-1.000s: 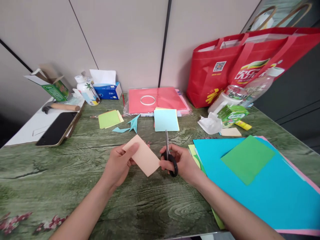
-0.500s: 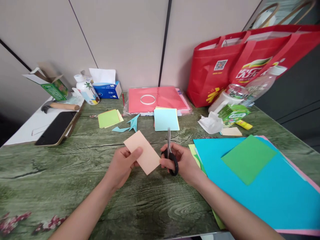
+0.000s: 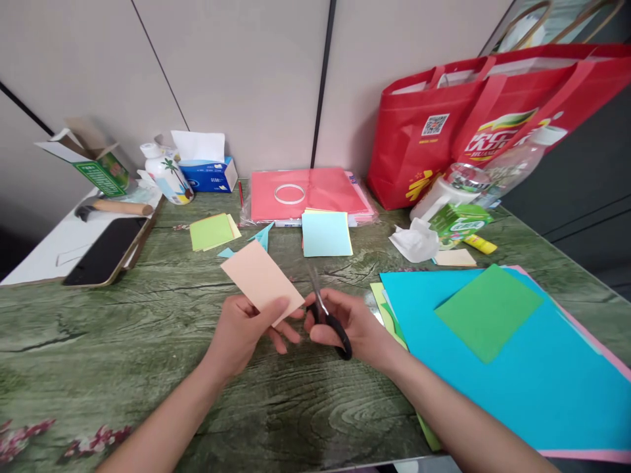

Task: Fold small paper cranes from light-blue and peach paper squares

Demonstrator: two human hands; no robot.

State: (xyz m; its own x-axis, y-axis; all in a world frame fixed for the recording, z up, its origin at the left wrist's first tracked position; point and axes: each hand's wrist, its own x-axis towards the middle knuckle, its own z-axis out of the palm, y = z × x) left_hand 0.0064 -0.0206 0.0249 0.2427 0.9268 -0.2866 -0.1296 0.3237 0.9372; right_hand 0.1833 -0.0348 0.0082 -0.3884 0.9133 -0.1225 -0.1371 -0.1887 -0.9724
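My left hand (image 3: 246, 332) pinches the near corner of a peach paper rectangle (image 3: 260, 278) and holds it above the green wood-grain table (image 3: 148, 341). My right hand (image 3: 352, 326) grips black-handled scissors (image 3: 329, 317), their blades tilted up and left toward the paper's right edge. The two hands sit close together at the middle of the table. A teal folded paper crane (image 3: 263, 234) lies just behind the peach paper, partly hidden by it.
Large blue sheet (image 3: 503, 387) with a green square (image 3: 487, 311) lies at right. Light blue pad (image 3: 326, 234), green notes (image 3: 211, 232), red folder with tape ring (image 3: 290, 194), tissue box (image 3: 206, 172), bottle (image 3: 166, 173), phone (image 3: 104, 250), red bag (image 3: 473, 125), crumpled tissue (image 3: 415, 240).
The peach paper has swung up and to the left, now covering part of the crane. The scissors have tilted from upright to leaning left toward the paper.
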